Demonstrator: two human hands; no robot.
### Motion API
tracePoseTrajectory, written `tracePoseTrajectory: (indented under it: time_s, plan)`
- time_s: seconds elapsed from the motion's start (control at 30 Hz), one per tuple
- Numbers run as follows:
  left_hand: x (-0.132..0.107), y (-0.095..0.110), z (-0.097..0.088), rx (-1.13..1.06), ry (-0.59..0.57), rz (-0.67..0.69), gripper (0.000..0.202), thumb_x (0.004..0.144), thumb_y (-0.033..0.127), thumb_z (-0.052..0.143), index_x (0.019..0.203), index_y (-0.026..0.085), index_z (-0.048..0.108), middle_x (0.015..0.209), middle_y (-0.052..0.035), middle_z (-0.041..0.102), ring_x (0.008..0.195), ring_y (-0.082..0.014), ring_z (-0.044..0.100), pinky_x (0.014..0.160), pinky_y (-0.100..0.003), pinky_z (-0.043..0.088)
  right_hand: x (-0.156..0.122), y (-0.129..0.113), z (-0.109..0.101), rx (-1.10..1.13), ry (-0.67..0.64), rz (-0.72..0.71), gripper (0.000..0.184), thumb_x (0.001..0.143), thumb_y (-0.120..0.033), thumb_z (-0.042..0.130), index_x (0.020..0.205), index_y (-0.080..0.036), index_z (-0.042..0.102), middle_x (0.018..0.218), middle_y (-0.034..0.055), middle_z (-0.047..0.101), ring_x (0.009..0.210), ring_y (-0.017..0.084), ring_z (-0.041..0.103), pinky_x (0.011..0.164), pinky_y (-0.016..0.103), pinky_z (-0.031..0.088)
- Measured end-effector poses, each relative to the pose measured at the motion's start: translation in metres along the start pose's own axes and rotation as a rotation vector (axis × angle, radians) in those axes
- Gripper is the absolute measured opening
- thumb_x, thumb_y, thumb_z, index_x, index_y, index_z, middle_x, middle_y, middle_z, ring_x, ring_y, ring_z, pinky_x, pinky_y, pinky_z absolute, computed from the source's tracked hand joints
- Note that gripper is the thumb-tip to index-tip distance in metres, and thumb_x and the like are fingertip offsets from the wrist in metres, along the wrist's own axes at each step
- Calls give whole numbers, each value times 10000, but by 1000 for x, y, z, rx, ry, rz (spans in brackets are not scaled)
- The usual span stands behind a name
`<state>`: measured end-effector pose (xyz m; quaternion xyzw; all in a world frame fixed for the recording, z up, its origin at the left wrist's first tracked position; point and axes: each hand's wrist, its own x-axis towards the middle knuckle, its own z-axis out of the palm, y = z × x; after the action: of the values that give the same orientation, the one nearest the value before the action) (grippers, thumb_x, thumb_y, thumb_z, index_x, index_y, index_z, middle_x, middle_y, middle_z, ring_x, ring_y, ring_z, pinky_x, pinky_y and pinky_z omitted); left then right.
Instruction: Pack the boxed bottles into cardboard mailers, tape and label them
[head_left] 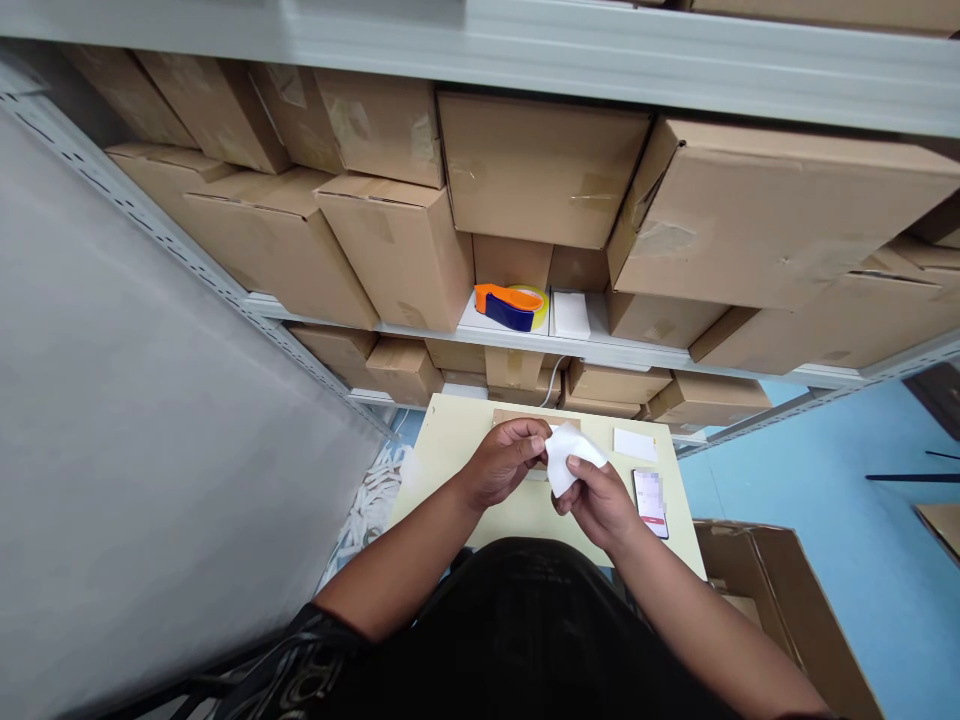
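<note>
A small white sheet [567, 448], perhaps a label, is held up over the cream table [442, 450]. My right hand [598, 502] grips it with the thumb on its face and the fingers behind. At the sheet's left corner, the thumb and fingertips of my left hand [504, 462] are pinched together on the edge. Beneath both hands lies a brown cardboard piece or box [510, 415], mostly covered by them. To the right of my right hand are a phone [649, 505] with a lit screen and a white paper pad [634, 443].
A grey metal shelf [600, 350] packed with cardboard boxes [544, 165] rises behind the table. On it sit an orange and blue tape dispenser [511, 307] and a white stack [571, 315]. An open carton [780, 570] stands right; crumpled white strips [367, 510] lie left.
</note>
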<state>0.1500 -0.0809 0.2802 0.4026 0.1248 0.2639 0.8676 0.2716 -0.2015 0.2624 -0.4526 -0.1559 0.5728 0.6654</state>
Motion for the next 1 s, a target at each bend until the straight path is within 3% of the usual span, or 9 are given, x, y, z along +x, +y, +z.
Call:
tracePoseTrajectory:
  time_s: [0.13, 0.23, 0.37, 0.4, 0.47, 0.53, 0.6, 0.83, 1.0]
  plan:
    - [-3, 1, 3, 18, -23, 28, 326, 785, 414, 854, 762, 143, 675, 758, -22, 617, 713, -144, 576, 704, -280, 443, 3, 10, 1, 58, -83, 111, 456, 779, -617, 781, 917, -198, 666, 512, -18, 630, 409, 150, 550, 442, 264, 460]
    - [-4, 1, 0, 34, -15, 34, 310, 794, 410, 837, 771, 149, 671, 771, -24, 618, 726, -152, 581, 714, -289, 449, 6, 12, -6, -22, 62, 57, 451, 847, -647, 698, 950, -211, 639, 677, -3, 664, 536, 153, 591, 536, 280, 492]
    - [-5, 1, -5, 147, 36, 48, 281, 794, 394, 815, 766, 152, 674, 770, -13, 621, 732, -140, 570, 752, -284, 449, -2, -4, -23, -448, 516, -505, 334, 799, -463, 799, 965, -252, 600, 843, -23, 608, 779, 168, 597, 758, 307, 529]
    - [-6, 1, -5, 201, 40, 47, 268, 809, 389, 793, 765, 153, 672, 770, -13, 623, 739, -142, 571, 763, -286, 450, -6, -10, -23, -584, 518, -635, 275, 812, -422, 789, 939, -253, 613, 863, -14, 600, 820, 178, 591, 799, 323, 522]
    - [-6, 0, -3, 321, 46, 53, 240, 836, 370, 751, 765, 157, 665, 776, -9, 620, 760, -146, 570, 775, -286, 450, -13, -21, -17, -819, 344, -758, 143, 869, -360, 732, 872, -244, 648, 878, 16, 612, 858, 199, 592, 824, 349, 508]
    - [-7, 0, 1, 425, 60, 69, 210, 848, 343, 718, 765, 162, 653, 783, -1, 607, 772, -146, 562, 770, -279, 449, -16, -28, -5, -949, 145, -745, 95, 899, -315, 698, 846, -240, 675, 855, 24, 633, 824, 198, 599, 783, 342, 499]
    - [-6, -1, 4, 507, 74, 100, 177, 849, 312, 692, 759, 168, 642, 782, 6, 595, 769, -142, 553, 756, -272, 450, -15, -28, 8, -973, 66, -701, 77, 911, -293, 679, 855, -240, 688, 830, 16, 642, 779, 182, 599, 739, 320, 488]
    - [-8, -2, -7, 765, 63, 185, 124, 825, 244, 634, 718, 181, 620, 754, 7, 601, 736, -139, 545, 726, -263, 440, -1, -10, 13, -887, 68, -564, 163, 896, -324, 670, 766, -228, 689, 744, -4, 639, 686, 156, 566, 666, 286, 451]
    - [-19, -6, -23, 749, 113, 182, 134, 805, 252, 625, 694, 184, 591, 725, 15, 569, 719, -135, 516, 709, -261, 420, 7, 6, 14, -783, 148, -441, 216, 864, -327, 655, 678, -218, 668, 677, -8, 622, 677, 165, 563, 669, 291, 443]
